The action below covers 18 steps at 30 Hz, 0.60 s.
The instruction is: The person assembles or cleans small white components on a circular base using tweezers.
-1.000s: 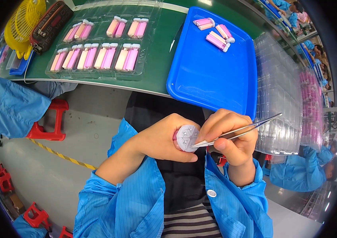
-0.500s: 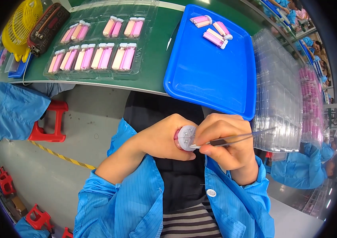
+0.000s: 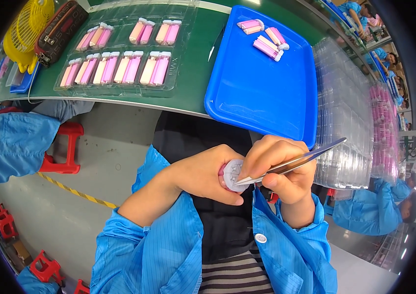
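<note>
Wrapped in my left hand point(image 3: 198, 174) is a pink piece with a round, pale grey-white end point(image 3: 232, 172) turned toward my right hand. Its body is mostly covered by my fingers. My right hand point(image 3: 286, 169) pinches metal tweezers point(image 3: 310, 157), their long tail sticking out to the right. The tweezers' tips are at the grey-white end; whether they grip anything there I cannot tell. Both hands are above my lap, in front of the table edge.
On the green table point(image 3: 193, 63), a clear blister tray point(image 3: 166, 91) holds several pink-and-cream pieces. A blue tray point(image 3: 261, 98) carries three similar pieces. Stacked clear blister trays point(image 3: 342, 117) stand at the right. A yellow fan point(image 3: 26, 34) and dark pouch point(image 3: 61, 34) sit far left.
The tweezers have turned in my right hand, their shiny side now showing and their tail angled higher. My left hand and the piece have shifted only slightly.
</note>
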Tool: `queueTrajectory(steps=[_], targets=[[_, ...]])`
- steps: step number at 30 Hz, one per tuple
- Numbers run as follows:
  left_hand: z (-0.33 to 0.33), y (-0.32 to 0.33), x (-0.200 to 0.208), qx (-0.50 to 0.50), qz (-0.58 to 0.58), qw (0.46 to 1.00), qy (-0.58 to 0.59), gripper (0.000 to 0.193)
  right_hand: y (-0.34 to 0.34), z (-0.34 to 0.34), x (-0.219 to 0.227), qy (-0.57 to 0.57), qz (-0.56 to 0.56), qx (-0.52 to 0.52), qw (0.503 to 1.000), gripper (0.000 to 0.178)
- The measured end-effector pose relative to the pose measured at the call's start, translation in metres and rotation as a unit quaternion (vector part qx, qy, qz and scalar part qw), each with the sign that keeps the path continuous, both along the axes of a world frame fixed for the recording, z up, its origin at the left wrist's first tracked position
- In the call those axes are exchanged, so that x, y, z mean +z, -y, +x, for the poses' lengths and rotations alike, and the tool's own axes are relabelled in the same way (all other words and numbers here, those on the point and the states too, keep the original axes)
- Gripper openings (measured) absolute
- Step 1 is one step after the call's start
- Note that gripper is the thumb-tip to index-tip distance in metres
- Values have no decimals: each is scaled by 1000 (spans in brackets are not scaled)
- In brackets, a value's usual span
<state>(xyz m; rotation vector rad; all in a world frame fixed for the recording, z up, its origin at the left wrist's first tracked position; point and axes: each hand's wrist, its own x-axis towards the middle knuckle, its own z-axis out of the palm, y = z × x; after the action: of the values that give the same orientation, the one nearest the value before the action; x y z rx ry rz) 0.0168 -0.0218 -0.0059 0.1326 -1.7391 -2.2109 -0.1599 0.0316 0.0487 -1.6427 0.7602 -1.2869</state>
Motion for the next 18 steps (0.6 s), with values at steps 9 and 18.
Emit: queueTrajectory(steps=[9,18], targets=[[-1,-3,-1,7,9,1000,5,28,-1,-1,-2,4,-8,13,1000,27],[0,-1,1,29,-26,999,18,26,-5,-1,-3,-2,-2,-14,1000,9]])
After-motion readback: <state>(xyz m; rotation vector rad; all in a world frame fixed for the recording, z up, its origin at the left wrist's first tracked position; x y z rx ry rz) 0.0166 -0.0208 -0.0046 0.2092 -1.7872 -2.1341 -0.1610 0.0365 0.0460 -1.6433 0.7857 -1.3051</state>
